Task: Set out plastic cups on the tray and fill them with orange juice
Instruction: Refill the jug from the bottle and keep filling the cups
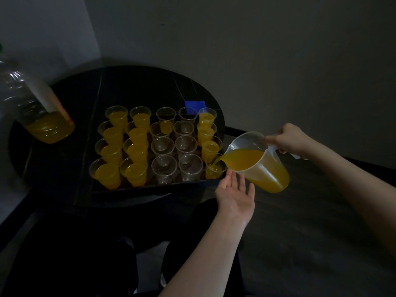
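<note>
A dark tray on a round black table holds several clear plastic cups in rows. The two left columns and the right column hold orange juice; most cups in the two middle columns stand empty. My right hand grips the handle of a clear jug, tilted left, and juice streams from its spout into the front right cup. My left hand is flat, palm up, fingers straight, just under the jug's spout by the tray's front right corner.
A large clear bottle with some juice in its bottom stands at the table's left. A blue patch lies behind the tray. Grey walls close in behind the table. My dark-clothed legs are below, near the table's front edge.
</note>
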